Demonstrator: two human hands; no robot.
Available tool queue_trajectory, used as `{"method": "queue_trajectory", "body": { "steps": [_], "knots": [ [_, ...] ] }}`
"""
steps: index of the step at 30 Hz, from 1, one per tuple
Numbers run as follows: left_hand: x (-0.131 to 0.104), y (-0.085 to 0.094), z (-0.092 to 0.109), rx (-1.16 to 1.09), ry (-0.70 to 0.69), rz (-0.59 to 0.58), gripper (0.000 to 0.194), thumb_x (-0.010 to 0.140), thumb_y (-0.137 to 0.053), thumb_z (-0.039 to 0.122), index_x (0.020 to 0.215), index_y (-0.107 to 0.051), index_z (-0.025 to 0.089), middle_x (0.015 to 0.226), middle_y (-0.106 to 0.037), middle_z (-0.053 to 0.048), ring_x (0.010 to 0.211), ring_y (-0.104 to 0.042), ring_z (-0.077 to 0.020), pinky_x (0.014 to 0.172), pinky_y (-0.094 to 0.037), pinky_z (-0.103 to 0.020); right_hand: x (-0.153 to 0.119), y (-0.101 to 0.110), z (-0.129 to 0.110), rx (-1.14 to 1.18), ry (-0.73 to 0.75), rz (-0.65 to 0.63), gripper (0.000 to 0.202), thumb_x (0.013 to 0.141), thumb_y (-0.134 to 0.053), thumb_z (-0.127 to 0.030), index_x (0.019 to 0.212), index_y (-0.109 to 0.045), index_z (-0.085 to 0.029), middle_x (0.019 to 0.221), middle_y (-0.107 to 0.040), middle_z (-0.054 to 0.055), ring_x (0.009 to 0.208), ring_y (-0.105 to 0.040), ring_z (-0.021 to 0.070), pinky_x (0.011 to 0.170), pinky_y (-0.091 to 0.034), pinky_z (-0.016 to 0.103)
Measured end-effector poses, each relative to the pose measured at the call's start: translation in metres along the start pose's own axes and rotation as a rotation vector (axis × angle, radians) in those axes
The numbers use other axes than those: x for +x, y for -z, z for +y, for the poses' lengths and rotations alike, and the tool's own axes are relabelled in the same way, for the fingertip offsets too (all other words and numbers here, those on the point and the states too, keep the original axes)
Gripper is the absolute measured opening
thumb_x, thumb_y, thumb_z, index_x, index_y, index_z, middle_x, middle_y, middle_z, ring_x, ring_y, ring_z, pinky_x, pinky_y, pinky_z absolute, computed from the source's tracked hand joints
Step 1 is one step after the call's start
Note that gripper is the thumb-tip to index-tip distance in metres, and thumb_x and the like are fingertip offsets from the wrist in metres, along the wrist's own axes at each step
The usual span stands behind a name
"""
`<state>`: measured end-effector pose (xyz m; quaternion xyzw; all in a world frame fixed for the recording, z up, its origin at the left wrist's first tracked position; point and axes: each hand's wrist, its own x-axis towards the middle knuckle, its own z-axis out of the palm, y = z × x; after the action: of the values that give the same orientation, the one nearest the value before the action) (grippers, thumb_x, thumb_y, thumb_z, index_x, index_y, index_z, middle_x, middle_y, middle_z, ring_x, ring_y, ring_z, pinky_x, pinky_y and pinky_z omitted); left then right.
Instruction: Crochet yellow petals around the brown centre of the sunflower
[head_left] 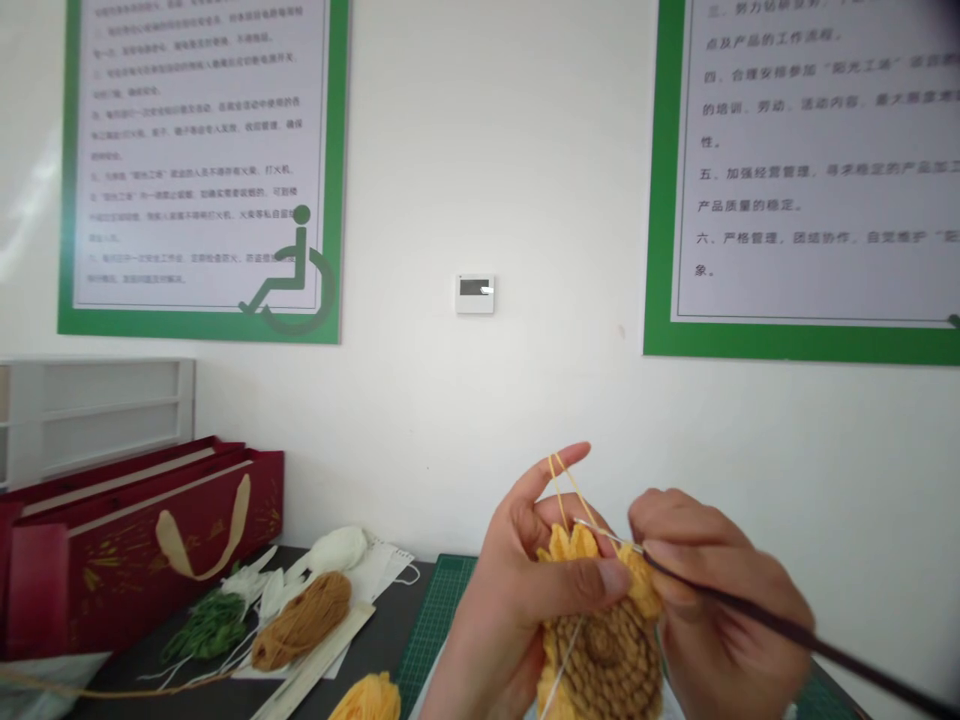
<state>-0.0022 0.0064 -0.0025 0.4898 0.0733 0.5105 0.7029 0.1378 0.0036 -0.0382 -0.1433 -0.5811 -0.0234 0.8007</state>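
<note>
My left hand (536,570) pinches a crocheted sunflower (606,655) by its upper edge, the thumb lying across the front. The flower has a brown coiled centre and yellow petals. Yellow yarn (556,478) loops over the raised left index finger and runs down to the petals. My right hand (712,590) is closed round a crochet hook (739,605) with a dark handle. Its silver tip reaches left, among the yarn and petals near the left fingers. A pale strand crosses the brown centre. The flower's lower part is cut off by the frame.
A brown yarn skein (304,620), green yarn (206,625) and white yarn (337,548) lie on the dark table at left. A yellow yarn ball (367,698) sits at the front. Behind are red gift bags (142,560); a green cutting mat (435,620) lies beside my left arm.
</note>
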Motion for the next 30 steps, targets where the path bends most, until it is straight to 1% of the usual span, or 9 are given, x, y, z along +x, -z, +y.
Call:
{"method": "queue_trajectory", "body": {
  "steps": [1, 5, 9, 11, 13, 18, 20, 26, 30],
  "knots": [
    [0.000, 0.001, 0.000, 0.009, -0.014, -0.033, 0.096, 0.056, -0.097, 0.010, 0.143, -0.059, 0.023, 0.073, -0.069, 0.004, 0.062, -0.061, -0.0119, 0.066, -0.050, -0.025, 0.000, -0.002, -0.002, 0.109, -0.109, -0.003, 0.001, 0.089, -0.077, -0.034, 0.089, -0.077, -0.033, 0.071, -0.068, 0.002, 0.066, -0.059, 0.0197, 0.066, -0.047, 0.040],
    [-0.002, 0.006, 0.004, 0.109, -0.059, -0.139, 0.100, 0.063, -0.094, 0.008, 0.151, -0.052, 0.031, 0.077, -0.071, 0.002, 0.066, -0.061, -0.0122, 0.063, -0.047, -0.022, 0.008, -0.001, -0.010, 0.365, -0.440, -0.020, 0.018, 0.094, -0.070, -0.043, 0.085, -0.068, -0.028, 0.063, -0.054, -0.001, 0.062, -0.051, 0.0162, 0.059, -0.042, 0.032],
    [-0.003, 0.011, 0.006, 0.228, -0.101, -0.239, 0.078, 0.071, -0.088, 0.007, 0.140, -0.064, 0.031, 0.080, -0.070, 0.001, 0.064, -0.057, -0.0104, 0.062, -0.046, -0.022, 0.016, 0.003, -0.013, 0.516, -0.705, -0.045, 0.026, 0.098, -0.062, -0.042, 0.079, -0.061, -0.024, 0.060, -0.043, -0.004, 0.053, -0.039, 0.0117, 0.051, -0.033, 0.027],
    [-0.002, 0.013, 0.004, 0.325, -0.161, -0.226, 0.061, 0.076, -0.084, 0.007, 0.131, -0.071, 0.030, 0.081, -0.069, 0.000, 0.067, -0.057, -0.0110, 0.063, -0.046, -0.022, 0.017, 0.001, -0.013, 0.533, -0.848, -0.074, 0.031, 0.096, -0.063, -0.043, 0.074, -0.057, -0.022, 0.059, -0.040, -0.005, 0.050, -0.030, 0.0095, 0.048, -0.028, 0.025],
    [-0.001, 0.015, 0.001, 0.431, -0.223, -0.152, 0.057, 0.079, -0.080, 0.006, 0.130, -0.072, 0.029, 0.084, -0.067, 0.000, 0.070, -0.057, -0.0119, 0.062, -0.045, -0.023, 0.018, -0.003, -0.013, 0.486, -0.932, -0.093, 0.037, 0.093, -0.067, -0.047, 0.071, -0.053, -0.021, 0.061, -0.043, -0.004, 0.053, -0.031, 0.0097, 0.050, -0.030, 0.024],
    [0.000, 0.014, 0.000, 0.412, -0.226, -0.072, 0.096, 0.076, -0.080, 0.004, 0.158, -0.041, 0.034, 0.085, -0.065, 0.001, 0.067, -0.058, -0.0120, 0.060, -0.046, -0.023, 0.018, -0.007, -0.015, 0.292, -0.795, -0.105, 0.037, 0.085, -0.078, -0.048, 0.071, -0.057, -0.022, 0.072, -0.053, -0.001, 0.068, -0.047, 0.0135, 0.062, -0.040, 0.024],
    [-0.002, 0.011, 0.002, 0.386, -0.208, -0.064, 0.100, 0.078, -0.080, 0.006, 0.161, -0.033, 0.036, 0.085, -0.065, 0.001, 0.066, -0.058, -0.0117, 0.061, -0.047, -0.023, 0.017, -0.006, -0.014, 0.205, -0.686, -0.117, 0.030, 0.087, -0.077, -0.046, 0.073, -0.063, -0.023, 0.078, -0.057, 0.000, 0.073, -0.051, 0.0146, 0.065, -0.043, 0.025],
    [-0.005, 0.007, 0.006, 0.378, -0.176, -0.029, 0.094, 0.081, -0.082, 0.012, 0.158, -0.036, 0.038, 0.090, -0.064, 0.001, 0.069, -0.058, -0.0110, 0.062, -0.046, -0.022, 0.008, -0.004, -0.002, -0.008, -0.268, -0.162, 0.006, 0.093, -0.071, -0.027, 0.087, -0.072, -0.028, 0.084, -0.068, 0.003, 0.084, -0.063, 0.0182, 0.073, -0.052, 0.028],
    [-0.004, 0.011, 0.004, 0.330, -0.194, -0.089, 0.085, 0.082, -0.081, 0.012, 0.154, -0.043, 0.037, 0.098, -0.064, -0.001, 0.076, -0.059, -0.0133, 0.067, -0.048, -0.024, 0.007, -0.005, 0.001, -0.008, -0.351, -0.051, 0.006, 0.091, -0.074, -0.029, 0.086, -0.070, -0.028, 0.084, -0.067, 0.001, 0.080, -0.064, 0.0159, 0.070, -0.052, 0.025]
  ]
}}
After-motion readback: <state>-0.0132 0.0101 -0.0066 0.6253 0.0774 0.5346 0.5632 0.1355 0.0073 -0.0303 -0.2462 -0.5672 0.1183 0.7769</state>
